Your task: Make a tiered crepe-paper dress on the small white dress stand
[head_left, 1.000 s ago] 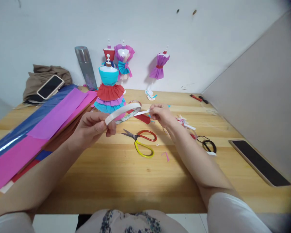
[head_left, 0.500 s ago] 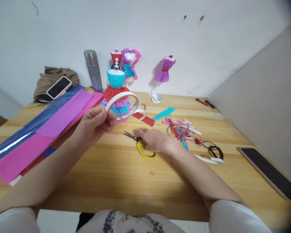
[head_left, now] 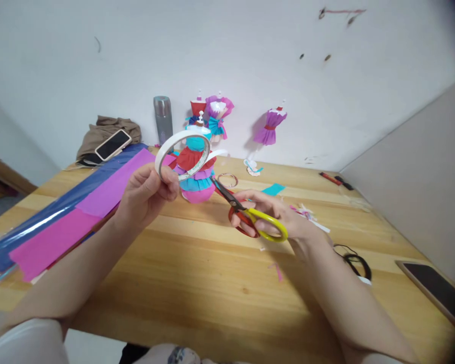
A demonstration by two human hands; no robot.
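Between thumb and fingers, my left hand pinches a roll of white tape, raised above the table. A loose white end sticks out to the roll's right. My right hand grips scissors with one yellow and one red handle, lifted off the wood. Their dark blades look closed and point up and left toward the tape. Behind the roll stands a small dress form in tiered red, purple, blue and pink crepe paper, partly hidden by it.
Pink crepe paper lies on a blue plastic-wrapped pack along the left. A flask, a phone on brown cloth and other dressed forms stand at the back. Paper scraps, a black cord and another phone lie right.
My right hand has picked the scissors up from the table and raised them toward the tape. The roll stays in my left hand. The view has shifted slightly.
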